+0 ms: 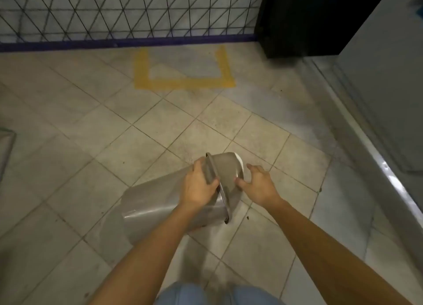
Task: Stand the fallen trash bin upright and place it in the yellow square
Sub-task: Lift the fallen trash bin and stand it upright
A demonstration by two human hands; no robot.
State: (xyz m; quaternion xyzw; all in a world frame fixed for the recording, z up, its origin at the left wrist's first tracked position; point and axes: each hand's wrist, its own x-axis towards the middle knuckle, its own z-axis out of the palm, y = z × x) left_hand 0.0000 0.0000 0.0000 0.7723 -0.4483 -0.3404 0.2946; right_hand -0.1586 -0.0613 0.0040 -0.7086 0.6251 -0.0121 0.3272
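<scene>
A grey plastic trash bin (158, 204) lies on its side on the tiled floor, its lid end (225, 167) pointing up and right, its base toward the lower left. My left hand (198, 185) grips the rim where lid meets body. My right hand (257, 182) touches the lid's right side with fingers spread, thumb against it. The yellow square (183, 83), taped on the floor, lies farther ahead against the wall, well apart from the bin.
A black wire-grid fence (128, 12) with a purple base strip runs along the far wall. A dark cabinet (309, 19) stands at the back right. A grey unit with a metal ledge (375, 158) lines the right side. A grey object (5, 151) sits at the left edge.
</scene>
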